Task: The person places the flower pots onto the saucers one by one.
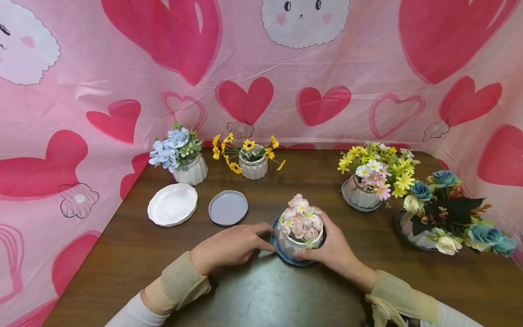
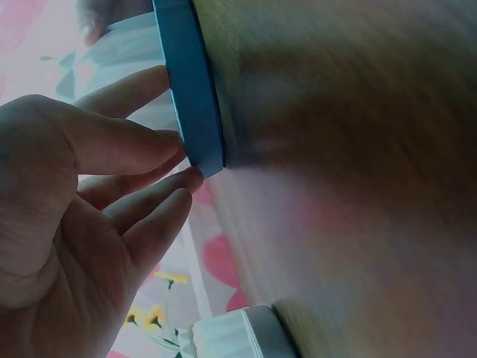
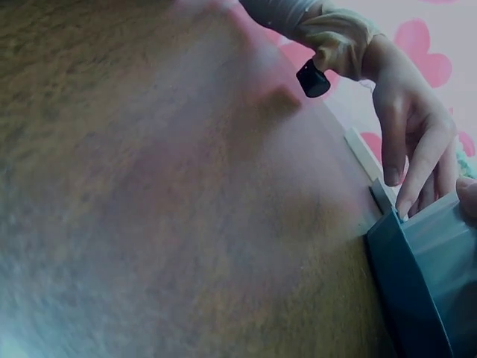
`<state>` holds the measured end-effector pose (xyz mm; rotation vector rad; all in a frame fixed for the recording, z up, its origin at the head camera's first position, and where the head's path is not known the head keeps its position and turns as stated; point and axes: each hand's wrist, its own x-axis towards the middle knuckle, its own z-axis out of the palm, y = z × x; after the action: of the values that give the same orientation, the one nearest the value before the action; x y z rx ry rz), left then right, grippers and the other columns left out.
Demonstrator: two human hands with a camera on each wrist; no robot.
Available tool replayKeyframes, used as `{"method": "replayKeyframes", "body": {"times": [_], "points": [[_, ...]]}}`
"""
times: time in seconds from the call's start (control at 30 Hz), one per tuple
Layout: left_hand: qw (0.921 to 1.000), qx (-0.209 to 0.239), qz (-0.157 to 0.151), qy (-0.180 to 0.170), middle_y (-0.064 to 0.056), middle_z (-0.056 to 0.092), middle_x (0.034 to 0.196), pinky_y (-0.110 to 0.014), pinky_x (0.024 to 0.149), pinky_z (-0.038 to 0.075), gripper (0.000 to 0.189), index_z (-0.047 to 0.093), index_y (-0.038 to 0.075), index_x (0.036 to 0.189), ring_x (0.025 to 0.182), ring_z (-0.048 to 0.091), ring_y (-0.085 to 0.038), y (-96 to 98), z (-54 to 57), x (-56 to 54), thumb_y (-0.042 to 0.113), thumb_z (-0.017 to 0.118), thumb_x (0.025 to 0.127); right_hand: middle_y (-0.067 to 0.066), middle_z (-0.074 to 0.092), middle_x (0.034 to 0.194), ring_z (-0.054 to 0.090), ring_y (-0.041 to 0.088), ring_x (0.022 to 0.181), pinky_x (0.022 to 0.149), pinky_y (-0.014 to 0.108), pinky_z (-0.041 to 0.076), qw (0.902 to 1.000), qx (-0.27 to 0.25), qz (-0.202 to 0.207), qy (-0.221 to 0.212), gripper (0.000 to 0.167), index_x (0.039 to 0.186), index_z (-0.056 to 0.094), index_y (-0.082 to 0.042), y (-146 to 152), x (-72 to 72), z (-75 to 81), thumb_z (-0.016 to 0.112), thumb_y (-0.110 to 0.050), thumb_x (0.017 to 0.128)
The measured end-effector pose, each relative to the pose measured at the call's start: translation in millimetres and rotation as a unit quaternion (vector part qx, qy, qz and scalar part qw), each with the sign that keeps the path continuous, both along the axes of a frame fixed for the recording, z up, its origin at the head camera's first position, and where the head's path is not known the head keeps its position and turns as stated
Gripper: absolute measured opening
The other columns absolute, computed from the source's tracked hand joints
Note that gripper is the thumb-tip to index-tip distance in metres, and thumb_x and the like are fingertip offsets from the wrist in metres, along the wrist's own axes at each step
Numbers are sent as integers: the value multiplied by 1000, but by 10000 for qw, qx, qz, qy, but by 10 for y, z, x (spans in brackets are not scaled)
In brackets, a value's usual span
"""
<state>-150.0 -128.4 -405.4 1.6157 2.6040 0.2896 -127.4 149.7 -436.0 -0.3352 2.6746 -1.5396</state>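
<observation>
A white flowerpot (image 1: 287, 244) with pale pink roses and small daisies (image 1: 300, 220) stands in a blue saucer (image 1: 291, 259), right of the table's middle. My right hand (image 1: 338, 247) grips the pot from the right, thumb across its front; its far fingers are hidden. From the other side my left hand (image 1: 229, 245) touches the saucer's edge. In the left wrist view its spread fingertips (image 2: 165, 140) rest along the blue rim (image 2: 192, 93). The right wrist view shows the saucer's wall (image 3: 406, 280) on the table, with the left hand (image 3: 421, 142) behind.
Left of the hands lie a white plate (image 1: 172, 204) and a grey saucer (image 1: 228, 207). Behind them stand pots with blue flowers (image 1: 191, 171) and yellow flowers (image 1: 253, 169). To the right, two more flowerpots (image 1: 359, 195) sit on saucers. Pink heart-patterned cloth (image 1: 282, 68) borders the table.
</observation>
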Motion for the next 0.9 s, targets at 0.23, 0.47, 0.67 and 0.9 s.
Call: {"method": "replayKeyframes", "body": {"times": [0.23, 0.47, 0.67, 0.9], "points": [[10000, -18, 10, -37, -1, 55, 139, -28, 99, 51, 45, 70, 32, 123, 121, 61, -14, 4, 8, 5, 1, 57, 93, 5, 58, 136, 55, 19, 120, 103, 40, 45, 9998, 6, 121, 175, 105, 145, 38, -17, 6, 13, 5, 95, -33, 60], [10000, 13, 19, -46, -1, 55, 138, -28, 99, 52, 45, 70, 32, 123, 121, 61, -14, 10, 12, 16, 1, 57, 93, 5, 56, 138, 54, 19, 122, 103, 37, 44, 9995, -17, 198, 240, 107, 147, 35, -17, 12, 24, 13, 95, -33, 60], [10000, 20, -12, 41, -1, 56, 138, -27, 98, 52, 45, 70, 32, 123, 120, 61, -14, 7, 8, 13, 1, 58, 92, 6, 52, 142, 52, 21, 125, 105, 42, 42, 9992, -5, 300, 264, 111, 149, 32, -19, 26, 21, 22, 95, -34, 59], [10000, -4, -5, 34, -1, 56, 138, -27, 99, 51, 44, 71, 31, 122, 120, 61, -14, 12, 6, 13, 1, 58, 92, 3, 49, 146, 48, 21, 131, 107, 37, 41, 9987, 85, 446, 227, 110, 150, 31, -24, 121, 14, 41, 94, -37, 62]]}}
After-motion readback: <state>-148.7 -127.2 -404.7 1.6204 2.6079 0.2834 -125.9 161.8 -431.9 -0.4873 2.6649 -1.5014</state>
